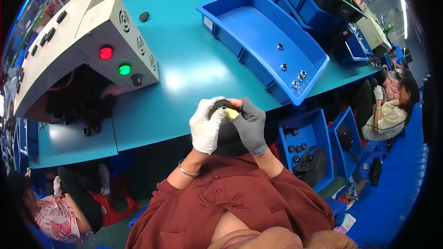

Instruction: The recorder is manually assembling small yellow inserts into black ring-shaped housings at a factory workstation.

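Note:
My left hand (205, 127), in a white glove, is closed on a small black round part (221, 104) in front of my chest, just past the table's near edge. My right hand (252, 127) wears a grey glove with some fingertips bare. Its fingers are closed on a small pale yellow piece (231, 114), which meets the black part's near side. Exactly what the yellow piece is, I cannot make out. Both hands meet around the part, and the fingers hide much of it.
A white machine (99, 41) with red and green lights stands at left, dark parts inside. One black part (144, 16) lies behind it. A blue tray (244, 53) with several shiny metal parts sits at right. A lower blue bin (323, 150) holds black wheels. Co-workers sit on both sides.

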`<state>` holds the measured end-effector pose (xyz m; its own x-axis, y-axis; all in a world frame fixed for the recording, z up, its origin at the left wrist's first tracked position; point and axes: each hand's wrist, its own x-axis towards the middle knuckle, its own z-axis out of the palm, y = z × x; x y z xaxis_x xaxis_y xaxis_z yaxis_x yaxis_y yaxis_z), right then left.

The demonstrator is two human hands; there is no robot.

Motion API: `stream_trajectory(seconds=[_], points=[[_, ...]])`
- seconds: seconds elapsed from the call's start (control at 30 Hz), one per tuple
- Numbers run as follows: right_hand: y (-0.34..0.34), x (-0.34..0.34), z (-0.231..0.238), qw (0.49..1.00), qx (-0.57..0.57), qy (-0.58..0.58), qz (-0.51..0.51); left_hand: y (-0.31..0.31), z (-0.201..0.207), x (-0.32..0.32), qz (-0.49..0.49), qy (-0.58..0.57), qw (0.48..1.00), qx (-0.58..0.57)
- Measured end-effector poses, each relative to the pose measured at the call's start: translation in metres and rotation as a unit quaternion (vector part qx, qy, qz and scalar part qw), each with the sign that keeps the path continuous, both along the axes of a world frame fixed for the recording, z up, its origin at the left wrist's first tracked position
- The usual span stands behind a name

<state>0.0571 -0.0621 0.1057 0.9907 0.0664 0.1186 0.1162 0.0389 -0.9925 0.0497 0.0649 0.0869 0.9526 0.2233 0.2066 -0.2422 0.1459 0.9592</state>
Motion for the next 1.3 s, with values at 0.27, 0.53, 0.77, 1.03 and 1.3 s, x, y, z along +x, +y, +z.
stream_trajectory(seconds=[0.27,0.53,0.77,1.03,1.3], points=[[-0.009,0.002,0.004,0.994,-0.084,-0.03,0.058,0.01,-0.002,-0.003,-0.067,0.107,0.987,-0.097],[0.005,-0.002,-0.017,0.948,-0.204,-0.232,-0.073,0.005,-0.011,0.004,0.003,0.038,0.999,0.024],[0.004,-0.007,-0.017,0.983,-0.111,-0.137,-0.056,-0.002,-0.007,0.007,0.021,0.006,0.994,0.103],[-0.008,-0.001,-0.01,0.999,-0.037,-0.014,-0.003,-0.001,-0.016,0.005,-0.02,0.09,0.995,-0.045],[-0.022,0.014,-0.004,0.983,-0.12,-0.134,0.03,0.0,-0.001,-0.005,-0.086,0.101,0.991,-0.004]])
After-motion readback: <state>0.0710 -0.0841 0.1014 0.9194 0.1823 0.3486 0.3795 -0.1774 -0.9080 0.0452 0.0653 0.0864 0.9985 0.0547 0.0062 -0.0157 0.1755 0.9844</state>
